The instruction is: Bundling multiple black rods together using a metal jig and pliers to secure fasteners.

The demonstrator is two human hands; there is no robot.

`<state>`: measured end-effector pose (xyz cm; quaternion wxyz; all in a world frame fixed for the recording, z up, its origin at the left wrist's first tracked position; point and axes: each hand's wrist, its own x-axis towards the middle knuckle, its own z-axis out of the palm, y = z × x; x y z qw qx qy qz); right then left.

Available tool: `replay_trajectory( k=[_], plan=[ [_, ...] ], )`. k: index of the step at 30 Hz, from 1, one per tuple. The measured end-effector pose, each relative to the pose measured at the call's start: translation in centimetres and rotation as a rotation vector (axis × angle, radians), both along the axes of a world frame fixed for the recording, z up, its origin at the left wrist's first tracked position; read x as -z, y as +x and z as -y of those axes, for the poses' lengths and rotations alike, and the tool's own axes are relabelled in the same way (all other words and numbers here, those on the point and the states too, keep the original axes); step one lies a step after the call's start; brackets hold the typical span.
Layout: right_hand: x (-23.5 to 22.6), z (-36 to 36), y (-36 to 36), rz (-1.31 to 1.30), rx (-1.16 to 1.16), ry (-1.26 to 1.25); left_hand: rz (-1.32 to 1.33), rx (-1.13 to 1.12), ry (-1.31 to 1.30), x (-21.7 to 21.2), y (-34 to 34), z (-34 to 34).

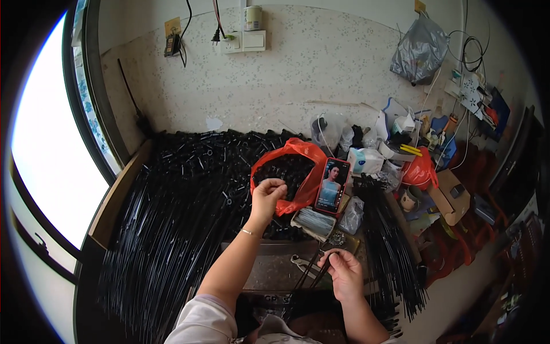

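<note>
My left hand (268, 198) is at the near side of a red plastic bag (312, 152) that lies open, full of small black parts (281, 172). Its thumb and fingers are pinched together; whatever may be between them is too small to make out. Closer to me, my right hand (346, 274) grips a few thin black rods (306, 276) by one end, and they slope down to the left. Behind those rods, light-coloured pliers (302, 264) lie on a worn board (266, 266). A tray of thin pale pins (316, 222) stands between my hands and a phone.
Many long black rods (166, 246) cover the left side, with black tubular pieces (200, 152) heaped behind. A phone (332, 184) leans upright beside the red bag. Another rod bundle (392, 246) lies right. Cluttered packets, a tissue pack (366, 160) and a cardboard box (450, 198) stand farther right.
</note>
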<state>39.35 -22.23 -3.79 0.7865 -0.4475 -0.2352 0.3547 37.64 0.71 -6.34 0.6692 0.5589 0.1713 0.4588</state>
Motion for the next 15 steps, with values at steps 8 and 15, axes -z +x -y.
replay_trajectory(
  k=[8, 15],
  plan=[
    [0.3, -0.1, -8.7, 0.087, -0.219, 0.085, 0.410, 0.830, -0.439, -0.1, -13.9, 10.4],
    [1.6, 1.0, -12.4, 0.065, -0.286, 0.129, 0.375, 0.774, -0.362, 0.0, -19.9, 12.4]
  ],
)
